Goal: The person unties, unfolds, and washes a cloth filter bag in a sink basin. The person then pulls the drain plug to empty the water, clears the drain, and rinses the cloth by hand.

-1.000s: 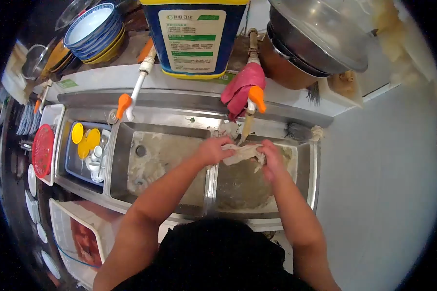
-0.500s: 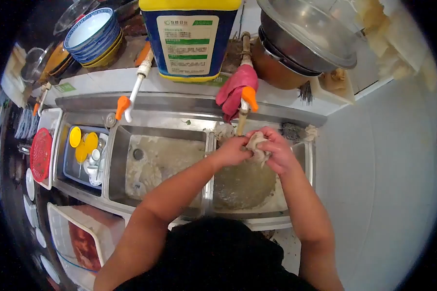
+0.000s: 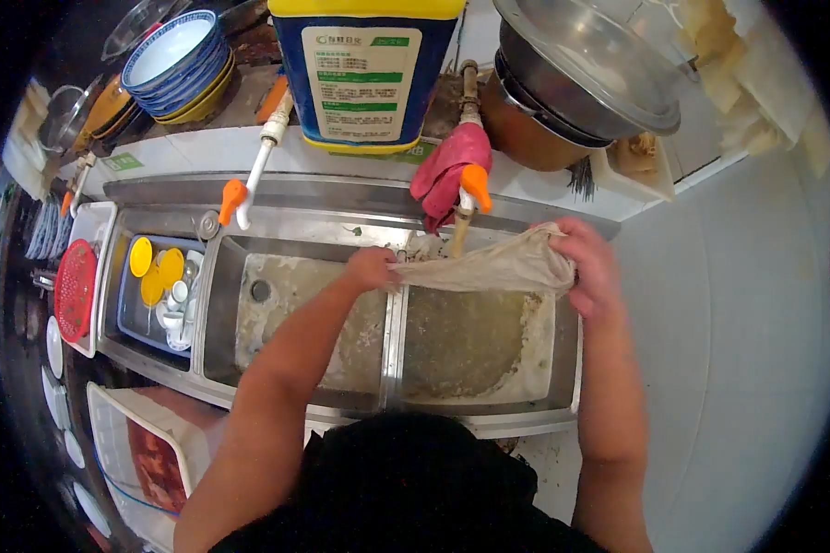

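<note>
A pale wet cloth (image 3: pixel 489 264) is stretched sideways above the right sink basin (image 3: pixel 475 355), just in front of the tap with the orange handle (image 3: pixel 475 184). My left hand (image 3: pixel 372 270) grips its narrow, twisted end over the divider between the basins. At the other end, my right hand (image 3: pixel 587 265) holds the wider, bunched part, a little blurred by motion. Murky water with bits of residue lies in the right basin. A pink cloth (image 3: pixel 452 170) hangs over the tap's pipe behind.
Left of my arms is the middle basin (image 3: pixel 314 323), dirty inside. A blue tub (image 3: pixel 129 313) holds yellow and white dishes. Behind stand a blue-and-yellow jug (image 3: pixel 360 83), stacked bowls (image 3: pixel 175 64) and metal basins (image 3: pixel 581 74). A white bin (image 3: pixel 101 415) is at lower left.
The cloth was bunched between both hands held close together. Now my hands are far apart, left hand moved left and right hand moved right and up, with the cloth pulled out between them.
</note>
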Motion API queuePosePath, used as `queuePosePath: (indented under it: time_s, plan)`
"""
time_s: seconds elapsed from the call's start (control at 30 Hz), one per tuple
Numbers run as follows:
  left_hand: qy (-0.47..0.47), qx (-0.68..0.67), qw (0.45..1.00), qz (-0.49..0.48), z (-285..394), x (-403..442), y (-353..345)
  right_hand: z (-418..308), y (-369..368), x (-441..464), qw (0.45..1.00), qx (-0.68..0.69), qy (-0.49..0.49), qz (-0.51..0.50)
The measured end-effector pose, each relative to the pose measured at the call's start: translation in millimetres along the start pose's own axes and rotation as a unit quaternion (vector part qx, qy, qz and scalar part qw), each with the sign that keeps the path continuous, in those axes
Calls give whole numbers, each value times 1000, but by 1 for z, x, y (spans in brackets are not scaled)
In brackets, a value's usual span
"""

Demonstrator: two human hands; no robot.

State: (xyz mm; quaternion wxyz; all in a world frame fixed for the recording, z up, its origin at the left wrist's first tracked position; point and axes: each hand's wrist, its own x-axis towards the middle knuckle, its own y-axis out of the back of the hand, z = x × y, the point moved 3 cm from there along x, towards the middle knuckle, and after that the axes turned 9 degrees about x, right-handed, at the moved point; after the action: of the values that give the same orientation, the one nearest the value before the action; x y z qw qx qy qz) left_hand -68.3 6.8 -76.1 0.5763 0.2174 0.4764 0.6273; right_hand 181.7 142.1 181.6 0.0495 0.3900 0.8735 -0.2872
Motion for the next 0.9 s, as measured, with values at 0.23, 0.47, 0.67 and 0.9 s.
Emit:
queuePosePath:
  time_s: [0.23,0.47,0.67,0.9]
  plan:
    - [-9,-183,979,-95,-24,-4,12,21,45,9,973,-214,-4,80]
    - [-126,-41,987,95,31,-11,17,110,23,45,979,-190,-66,-33]
    - [-114,-296,948,8,90,-10,32,168,12,71,995,-20,-92,14]
    - [-96,-252,949,-162,57,-9,-10,165,11,68,993,21,-117,-27]
